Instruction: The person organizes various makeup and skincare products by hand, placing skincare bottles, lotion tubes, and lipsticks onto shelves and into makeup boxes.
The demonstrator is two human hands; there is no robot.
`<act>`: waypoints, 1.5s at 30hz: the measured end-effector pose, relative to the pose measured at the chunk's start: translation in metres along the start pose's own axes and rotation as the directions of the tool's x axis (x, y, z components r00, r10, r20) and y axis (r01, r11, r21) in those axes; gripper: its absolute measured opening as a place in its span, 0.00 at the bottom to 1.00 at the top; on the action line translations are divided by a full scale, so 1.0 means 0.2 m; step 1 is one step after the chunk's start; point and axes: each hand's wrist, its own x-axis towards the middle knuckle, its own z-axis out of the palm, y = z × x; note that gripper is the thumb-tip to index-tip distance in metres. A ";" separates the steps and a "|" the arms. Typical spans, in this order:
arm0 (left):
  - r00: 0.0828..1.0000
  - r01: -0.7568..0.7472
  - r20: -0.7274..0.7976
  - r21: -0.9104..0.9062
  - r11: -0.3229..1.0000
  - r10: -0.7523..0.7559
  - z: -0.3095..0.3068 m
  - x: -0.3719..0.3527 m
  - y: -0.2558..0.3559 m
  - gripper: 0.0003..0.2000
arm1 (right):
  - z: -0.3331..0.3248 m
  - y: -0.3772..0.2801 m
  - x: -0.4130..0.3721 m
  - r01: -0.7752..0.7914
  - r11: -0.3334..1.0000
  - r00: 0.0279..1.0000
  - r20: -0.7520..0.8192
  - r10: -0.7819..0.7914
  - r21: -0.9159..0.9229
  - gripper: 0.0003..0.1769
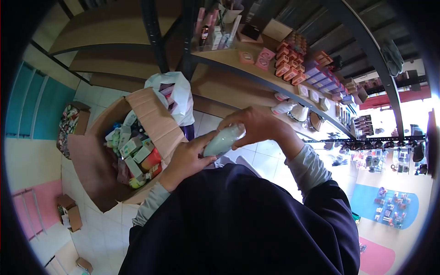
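A pale green, rounded bottle (222, 141) with a glossy surface is held in front of my chest. My left hand (189, 156) grips its lower left side, thumb and fingers pressed against it. Curled over its upper right end is my right hand (257, 125), its fingers closed around that end and partly hidden behind it. Just left of my hands stands an open cardboard box (153, 110) on the floor, filled with small green-and-white cartons (133, 145), a red pack (151, 159) and other packets.
A white plastic bag (182, 98) stands behind the box. Ahead, a wooden shelf (215, 58) on dark metal posts carries pink compacts, orange boxes (288, 64) and purple boxes (320, 75). Smaller cartons (72, 123) sit along the left wall on the tiled floor.
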 end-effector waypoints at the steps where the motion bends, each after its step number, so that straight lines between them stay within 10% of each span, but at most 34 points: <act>1: 0.998 0.058 0.033 0.014 0.998 -0.058 0.05 0.01 -0.01 0.35 | 0.04 0.05 -0.04 0.007 0.999 1.000 -0.022 -0.006 0.033 0.31; 11: 0.972 0.164 -0.123 -0.255 0.953 -0.201 0.68 0.10 -0.26 0.33 | 0.30 0.42 -0.27 -0.150 0.978 0.986 -0.092 0.137 -0.143 0.30; 14: 0.935 0.006 -0.354 -0.013 1.000 -0.010 0.86 0.09 -0.30 0.33 | 0.37 0.63 -0.36 -0.216 0.965 0.970 -0.148 0.195 -0.148 0.30; 18: 0.803 0.324 -0.366 -0.394 0.860 -0.470 1.15 -0.10 -0.40 0.29 | 0.43 1.04 -0.47 -0.207 0.953 0.947 -0.290 0.138 -0.220 0.30; 22: 0.622 0.396 -0.475 -0.495 0.773 -0.623 1.53 -0.31 -0.50 0.28 | 0.41 1.51 -0.45 -0.324 0.876 0.912 -0.363 0.189 -0.357 0.32; 24: 0.550 0.371 -0.484 -0.589 0.718 -0.681 1.71 -0.40 -0.53 0.28 | 0.37 1.63 -0.39 -0.608 0.734 0.781 -0.393 0.485 -0.303 0.32; 28: 0.447 0.436 -0.460 -0.637 0.636 -0.767 1.94 -0.57 -0.60 0.28 | 0.28 2.08 -0.33 -0.525 0.734 0.799 -0.547 0.250 -0.432 0.33; 31: 0.399 0.504 -0.429 -0.635 0.585 -0.810 2.03 -0.69 -0.75 0.28 | 0.18 2.58 -0.28 -0.675 0.683 0.667 -0.624 0.406 -0.278 0.34; 32: 0.392 0.519 -0.433 -0.625 0.584 -0.812 2.05 -0.72 -0.81 0.28 | 0.20 2.87 -0.29 -0.551 0.728 0.712 -0.685 0.155 -0.408 0.34; 45: 0.407 0.572 -0.467 -0.539 0.618 -0.785 2.25 -0.67 -1.33 0.27 | -0.18 3.19 -0.29 -0.802 0.575 0.419 -0.837 0.352 -0.159 0.33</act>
